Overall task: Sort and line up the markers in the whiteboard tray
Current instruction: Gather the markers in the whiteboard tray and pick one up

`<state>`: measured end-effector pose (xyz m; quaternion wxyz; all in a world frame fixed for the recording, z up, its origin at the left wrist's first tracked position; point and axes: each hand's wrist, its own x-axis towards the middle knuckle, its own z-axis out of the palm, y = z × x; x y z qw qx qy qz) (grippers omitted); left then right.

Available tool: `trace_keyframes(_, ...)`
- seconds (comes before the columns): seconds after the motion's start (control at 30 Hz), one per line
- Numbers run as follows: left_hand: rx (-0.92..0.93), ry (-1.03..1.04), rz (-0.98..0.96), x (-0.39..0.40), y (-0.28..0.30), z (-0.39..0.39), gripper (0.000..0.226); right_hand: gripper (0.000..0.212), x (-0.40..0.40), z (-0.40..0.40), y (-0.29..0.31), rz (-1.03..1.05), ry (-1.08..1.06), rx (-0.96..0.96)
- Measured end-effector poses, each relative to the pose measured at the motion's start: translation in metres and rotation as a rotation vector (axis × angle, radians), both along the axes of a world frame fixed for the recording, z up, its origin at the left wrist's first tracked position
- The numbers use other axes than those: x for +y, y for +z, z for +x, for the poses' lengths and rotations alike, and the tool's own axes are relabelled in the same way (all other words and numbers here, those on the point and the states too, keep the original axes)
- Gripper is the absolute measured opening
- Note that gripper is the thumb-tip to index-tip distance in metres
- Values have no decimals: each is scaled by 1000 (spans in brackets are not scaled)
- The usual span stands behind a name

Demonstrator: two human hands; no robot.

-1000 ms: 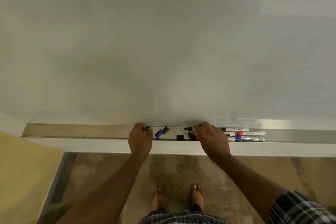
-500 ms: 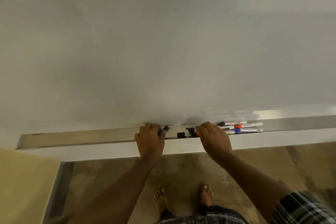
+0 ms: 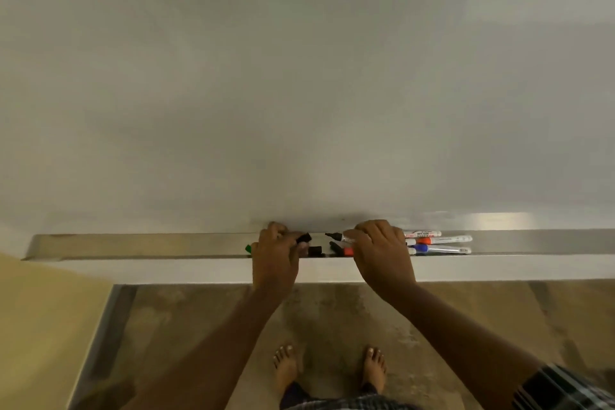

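A long metal tray runs under the whiteboard. My left hand is curled over a short marker; its black end pokes out by my fingertips, and a green piece shows at the hand's left edge. My right hand grips a white marker whose bare black tip points left. A loose black cap and a red-ended marker lie between the hands. Right of my right hand lie a red-labelled marker, an orange-banded one and a blue-banded one.
The whiteboard fills the view above the tray. The tray's white front ledge juts toward me. Below are a concrete floor and my bare feet. A yellow wall stands at lower left.
My left hand has slid right along the tray, onto the blue, black-ended marker. My right hand has stayed on the black-tipped marker. The view has shifted slightly.
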<state>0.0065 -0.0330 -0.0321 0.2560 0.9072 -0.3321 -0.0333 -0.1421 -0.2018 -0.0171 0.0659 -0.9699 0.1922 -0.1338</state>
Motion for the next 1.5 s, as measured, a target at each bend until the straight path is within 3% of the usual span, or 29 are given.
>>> trace_keyframes(0.23,-26,-103,-89,-16,14,-30,22,42,-15,-6,8,51,73,88)
trace_keyframes(0.4,-1,-127,-138,-26,25,-40,22,46,-25,-12,20,51,109,36)
trace_keyframes(0.63,178,-121,-235,-33,34,-55,22,43,-26,-20,32,72,176,-15)
trace_keyframes(0.77,456,-54,-397,-38,41,-63,20,29,-24,-25,34,249,146,-77)
trace_keyframes(0.93,538,-20,-417,-37,45,-70,20,19,-28,-34,39,372,137,-130)
trace_keyframes(1.13,511,-13,-443,-34,47,-74,18,14,-20,-32,43,439,71,-212)
trace_keyframes(1.27,522,-72,-351,-28,40,-62,18,16,-20,-25,34,483,63,-120)
trace_keyframes(1.4,340,70,-248,-22,24,-43,31,41,-16,-12,12,408,17,36)
trace_keyframes(1.5,212,231,-162,-1,13,-23,28,51,-11,-9,-2,290,-1,72)
